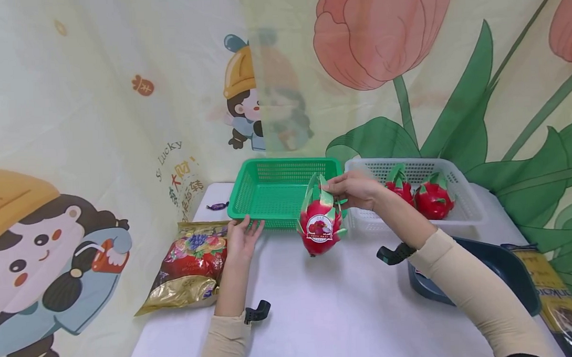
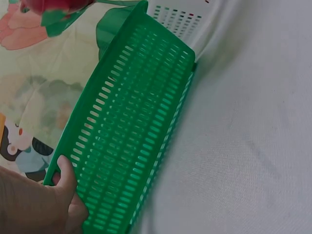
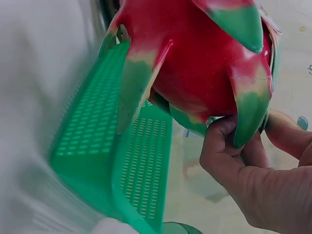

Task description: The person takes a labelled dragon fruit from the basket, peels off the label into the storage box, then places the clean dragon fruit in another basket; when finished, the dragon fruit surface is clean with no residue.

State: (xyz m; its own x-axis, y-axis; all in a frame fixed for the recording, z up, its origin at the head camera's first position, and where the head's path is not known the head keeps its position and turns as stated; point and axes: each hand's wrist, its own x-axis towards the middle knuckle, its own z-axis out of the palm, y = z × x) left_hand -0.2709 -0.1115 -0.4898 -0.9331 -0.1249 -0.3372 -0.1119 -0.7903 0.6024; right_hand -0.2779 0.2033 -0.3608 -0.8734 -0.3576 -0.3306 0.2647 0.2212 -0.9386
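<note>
My right hand (image 1: 354, 189) pinches a red dragon fruit (image 1: 319, 224) by its green leafy top. The fruit hangs in front of the green basket's right end, a round label facing me. In the right wrist view its red body and green-tipped scales (image 3: 248, 107) fill the upper part, above the curled fingers. My left hand (image 1: 243, 238) grips the near left rim of the green basket (image 1: 287, 220). The left wrist view has the thumb (image 2: 67, 175) at the rim of that basket. No fruit shows inside the green basket.
A white basket (image 1: 461, 193) with two more dragon fruits (image 1: 435, 199) stands right of the green one. Left lie a fruit candy bag (image 1: 189, 266) and a purple-wrapped candy (image 1: 217, 206). A dark blue basin (image 1: 516, 275) and a yellow bag (image 1: 550, 285) are at right.
</note>
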